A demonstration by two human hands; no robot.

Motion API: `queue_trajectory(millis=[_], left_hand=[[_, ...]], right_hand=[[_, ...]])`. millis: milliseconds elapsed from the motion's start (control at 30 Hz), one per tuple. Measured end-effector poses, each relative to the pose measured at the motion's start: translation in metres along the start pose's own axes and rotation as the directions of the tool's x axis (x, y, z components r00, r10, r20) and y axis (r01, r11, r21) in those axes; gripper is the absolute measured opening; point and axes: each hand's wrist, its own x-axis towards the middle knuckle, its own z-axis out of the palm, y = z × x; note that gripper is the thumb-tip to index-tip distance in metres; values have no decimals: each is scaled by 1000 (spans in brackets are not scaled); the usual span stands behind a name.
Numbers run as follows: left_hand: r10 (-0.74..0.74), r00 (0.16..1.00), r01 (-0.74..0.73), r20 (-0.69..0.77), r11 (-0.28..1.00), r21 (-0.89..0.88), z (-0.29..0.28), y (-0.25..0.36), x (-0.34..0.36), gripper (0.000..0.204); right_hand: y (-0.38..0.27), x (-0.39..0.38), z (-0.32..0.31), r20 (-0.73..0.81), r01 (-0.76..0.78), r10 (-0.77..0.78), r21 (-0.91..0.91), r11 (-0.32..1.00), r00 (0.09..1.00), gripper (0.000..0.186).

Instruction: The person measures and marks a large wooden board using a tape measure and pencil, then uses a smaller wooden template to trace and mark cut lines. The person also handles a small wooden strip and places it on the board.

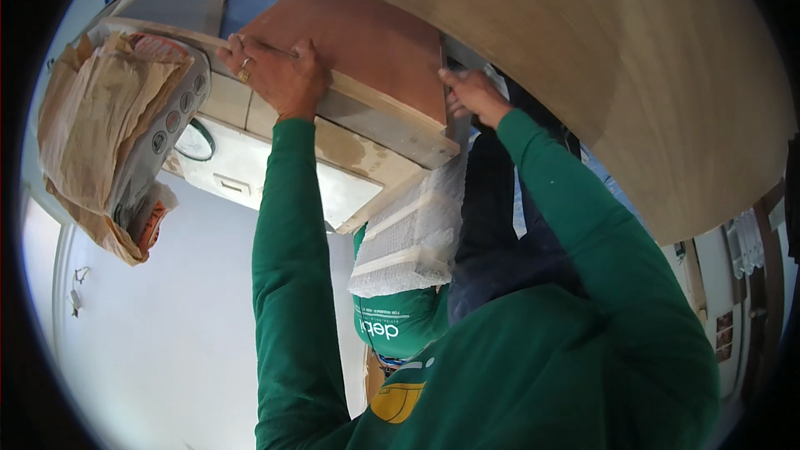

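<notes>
A flat reddish-brown board (367,42) with a pale wooden front edge lies in front of me on a wooden frame. My left hand (287,79), with a ring on one finger, grips its near edge close to the left corner. At the board's right edge is my right hand (475,93), slightly blurred. Its fingers are curled, and the fingertips meet the edge. Under the board, the light wooden frame (333,137) shows a stained rail.
A large pale wooden panel (650,75) spans the upper right. Crumpled brown paper sacks (108,133) stand at the left. Below the frame is a bubble-wrapped package (408,237). A white wall (175,308) fills the lower left.
</notes>
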Motion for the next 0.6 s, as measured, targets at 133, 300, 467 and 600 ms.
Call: queue_trajectory(millis=[133,300,467,600], left_hand=[[-57,994,37,93,977,210,-1,-14,19,77],[52,820,-379,570,795,473,-21,-19,103,51],[-58,655,-392,754,826,404,43,-57,140,54],[-215,630,-346,746,783,517,38,-25,140,66]], right_hand=[[-19,-31,24,256,-272,165,472,839,953,73],[1,-13,41,138,-263,223,523,811,965,63],[9,-7,48,-30,-150,168,320,936,985,67],[13,-11,44,-25,-123,144,395,910,989,67]])
